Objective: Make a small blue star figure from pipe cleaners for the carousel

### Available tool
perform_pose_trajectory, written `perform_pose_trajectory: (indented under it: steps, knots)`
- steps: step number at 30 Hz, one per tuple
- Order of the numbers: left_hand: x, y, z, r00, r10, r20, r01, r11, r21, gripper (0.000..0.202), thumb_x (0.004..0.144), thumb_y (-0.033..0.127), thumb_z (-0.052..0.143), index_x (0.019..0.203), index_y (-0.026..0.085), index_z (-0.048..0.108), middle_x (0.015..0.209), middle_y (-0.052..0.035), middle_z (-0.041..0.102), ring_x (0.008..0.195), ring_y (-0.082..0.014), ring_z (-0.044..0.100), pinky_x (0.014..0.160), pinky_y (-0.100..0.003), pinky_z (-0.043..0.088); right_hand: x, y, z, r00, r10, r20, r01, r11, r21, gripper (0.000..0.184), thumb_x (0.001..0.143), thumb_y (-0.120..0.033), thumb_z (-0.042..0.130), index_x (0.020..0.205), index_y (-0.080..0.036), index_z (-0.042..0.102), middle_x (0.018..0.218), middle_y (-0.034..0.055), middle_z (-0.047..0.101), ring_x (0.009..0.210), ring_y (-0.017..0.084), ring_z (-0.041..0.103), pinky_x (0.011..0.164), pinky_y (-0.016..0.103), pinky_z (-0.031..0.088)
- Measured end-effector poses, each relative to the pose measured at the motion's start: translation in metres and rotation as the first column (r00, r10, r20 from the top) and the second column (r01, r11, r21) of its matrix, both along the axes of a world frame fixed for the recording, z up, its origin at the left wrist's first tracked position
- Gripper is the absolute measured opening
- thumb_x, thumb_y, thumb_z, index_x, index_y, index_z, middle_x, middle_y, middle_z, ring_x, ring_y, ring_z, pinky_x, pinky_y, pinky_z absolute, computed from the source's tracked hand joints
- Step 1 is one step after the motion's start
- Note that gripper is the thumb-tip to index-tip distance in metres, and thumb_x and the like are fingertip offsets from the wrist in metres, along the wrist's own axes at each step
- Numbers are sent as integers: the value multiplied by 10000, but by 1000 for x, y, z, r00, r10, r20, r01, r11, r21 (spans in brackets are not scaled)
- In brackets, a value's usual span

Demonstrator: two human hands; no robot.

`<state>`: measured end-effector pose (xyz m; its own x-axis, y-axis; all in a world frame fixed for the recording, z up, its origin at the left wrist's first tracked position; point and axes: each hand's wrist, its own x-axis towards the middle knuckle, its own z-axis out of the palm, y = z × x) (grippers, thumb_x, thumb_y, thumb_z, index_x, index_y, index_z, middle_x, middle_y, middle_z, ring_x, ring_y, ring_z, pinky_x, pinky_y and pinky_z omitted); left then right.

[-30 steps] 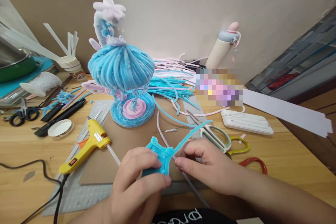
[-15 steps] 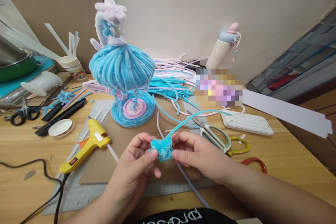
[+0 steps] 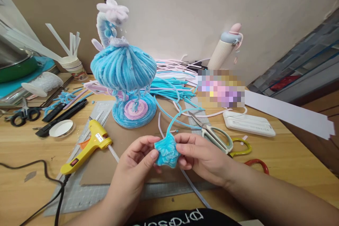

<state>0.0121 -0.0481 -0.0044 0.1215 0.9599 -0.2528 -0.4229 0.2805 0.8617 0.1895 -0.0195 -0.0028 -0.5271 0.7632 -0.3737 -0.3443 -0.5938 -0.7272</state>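
Note:
A small blue fuzzy pipe-cleaner piece, folded into a ruffled shape, is pinched between both hands above a brown board. One loose blue stem rises from its top and curves to the right. My left hand grips its left side with thumb and fingers. On its right edge my right hand is closed, thumb in front. Behind them stands a blue pipe-cleaner lamp-like figure with a pale pink flower on top and a round coiled base.
A yellow glue gun lies left on the brown board and a grey cutting mat. Scissors and a white power bank are at right. Blue pipe cleaners lie behind. A bottle stands by the wall.
The blue piece has been turned so its ruffled face shows more, and it sits slightly lower and to the right. Its loose stem now bends in a tighter, shorter curve.

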Motion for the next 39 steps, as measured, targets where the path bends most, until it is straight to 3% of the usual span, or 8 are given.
perform_pose_trajectory:
  steps: [14,22,30,39]
  knots:
    - [-2,-2,-2,982,-36,-184,50,996,73,222,709,255,769,927,242,729,799,-12,683,613,-106,592,541,-184,529,3,-1,-5,999,-47,8,45,992,115,304,715,-338,779,915,-138,665,722,0,572,522,44,419,476,190,262]
    - [0,-3,-1,984,6,-181,11,995,96,220,685,247,783,890,226,707,799,-15,677,588,-106,580,509,-184,514,3,1,-5,999,-41,-18,44,986,159,252,746,-300,760,881,-160,602,693,-31,516,510,39,404,463,171,278]
    - [-2,0,-3,984,17,-179,4,993,114,155,676,220,793,794,208,694,720,6,668,582,-91,592,540,-165,498,2,-1,-3,999,-44,-6,44,990,133,284,722,-307,780,876,-151,599,710,-30,536,496,25,426,449,161,294]
    - [-3,-2,-3,980,88,-178,-79,995,53,182,702,292,768,835,178,718,673,-18,655,571,-116,574,529,-199,497,2,1,0,996,14,-93,-10,999,48,311,721,-312,784,889,-129,596,605,-35,554,421,29,472,384,139,316]
